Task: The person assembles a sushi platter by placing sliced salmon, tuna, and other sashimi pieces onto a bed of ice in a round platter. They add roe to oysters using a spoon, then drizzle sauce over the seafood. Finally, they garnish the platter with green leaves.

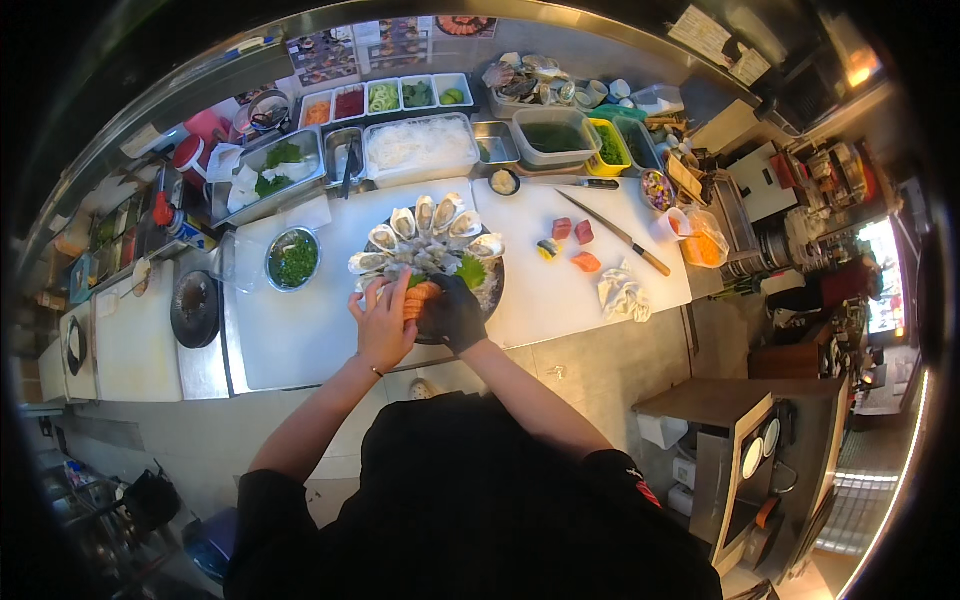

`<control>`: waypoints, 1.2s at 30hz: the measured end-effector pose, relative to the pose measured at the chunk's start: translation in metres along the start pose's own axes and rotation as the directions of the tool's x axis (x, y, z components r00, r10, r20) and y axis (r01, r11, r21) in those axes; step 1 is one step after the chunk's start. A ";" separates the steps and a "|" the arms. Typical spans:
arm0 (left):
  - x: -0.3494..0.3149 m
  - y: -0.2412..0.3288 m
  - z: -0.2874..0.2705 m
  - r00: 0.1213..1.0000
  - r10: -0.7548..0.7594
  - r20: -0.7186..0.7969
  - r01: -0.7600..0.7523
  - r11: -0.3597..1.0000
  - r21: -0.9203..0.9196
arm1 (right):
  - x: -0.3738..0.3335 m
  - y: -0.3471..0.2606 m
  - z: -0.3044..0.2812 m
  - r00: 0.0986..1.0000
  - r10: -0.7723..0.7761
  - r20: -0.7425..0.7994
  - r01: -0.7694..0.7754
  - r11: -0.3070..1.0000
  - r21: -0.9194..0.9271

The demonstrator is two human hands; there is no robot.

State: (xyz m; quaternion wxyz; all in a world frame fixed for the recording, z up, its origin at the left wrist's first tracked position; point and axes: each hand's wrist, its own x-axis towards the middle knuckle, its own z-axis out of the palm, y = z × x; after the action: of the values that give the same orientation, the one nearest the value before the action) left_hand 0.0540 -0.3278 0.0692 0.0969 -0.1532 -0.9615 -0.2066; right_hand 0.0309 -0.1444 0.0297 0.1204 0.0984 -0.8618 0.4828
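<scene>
A round dark platter [499, 272] of ice stands at the front edge of the cutting board before me. Along its far rim several opened oysters [425, 214] fan out, with greyish, translucent seafood [425, 255] heaped inside them. My bare left hand [385, 328] and my black-gloved right hand [456, 312] hold a row of orange salmon slices [419, 299] between them at the platter's near side. The left fingers are partly spread along the salmon; the right fingers curl against its other side. A green leaf [471, 270] stands just beyond the glove.
Right of the platter lie a knife [625, 237], red fish pieces [572, 231], a smaller salmon piece [586, 262] and a crumpled cloth [624, 293]. A steel bowl of chopped greens [293, 258] sits at left. Behind are an ice tray [421, 146] and garnish containers [383, 97].
</scene>
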 end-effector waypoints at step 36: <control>0.003 0.179 0.092 0.695 -0.709 0.119 0.329 0.166 -0.929 | -0.018 0.036 -0.136 0.955 -0.106 0.277 0.077 0.991 0.113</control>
State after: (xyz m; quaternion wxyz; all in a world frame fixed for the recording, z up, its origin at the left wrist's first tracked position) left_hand 0.1002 -0.1325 0.0537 0.0848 0.2054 -0.6391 -0.7363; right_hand 0.0529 -0.0081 0.0636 0.0134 0.2120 -0.8393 0.5005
